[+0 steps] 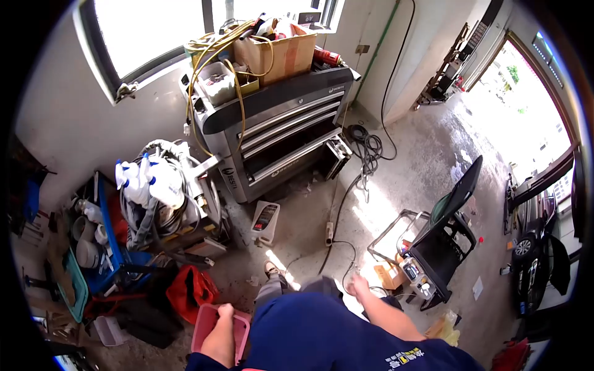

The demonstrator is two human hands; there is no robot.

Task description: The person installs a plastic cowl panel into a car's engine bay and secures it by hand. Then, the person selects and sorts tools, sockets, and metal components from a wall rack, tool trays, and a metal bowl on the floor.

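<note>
Down at the lower left, my left hand (226, 311) is closed at the rim of a pink plastic basket (204, 328), which hangs or stands beside my body. My right hand (357, 285) is out to the right of my waist, small and blurred; its fingers cannot be made out. Near it are a cardboard box (390, 274) and a black chair (433, 256) with bottles and small items at its side. A grey tool cabinet (278, 136) stands ahead with a lower drawer pulled out.
A white tub (265, 221) lies on the floor before the cabinet. Black cable (366, 148) coils and trails across the floor. On the left are a loaded cart (164, 204), a red bag (190, 290) and a blue shelf (114, 229). A car (526, 247) is at the far right.
</note>
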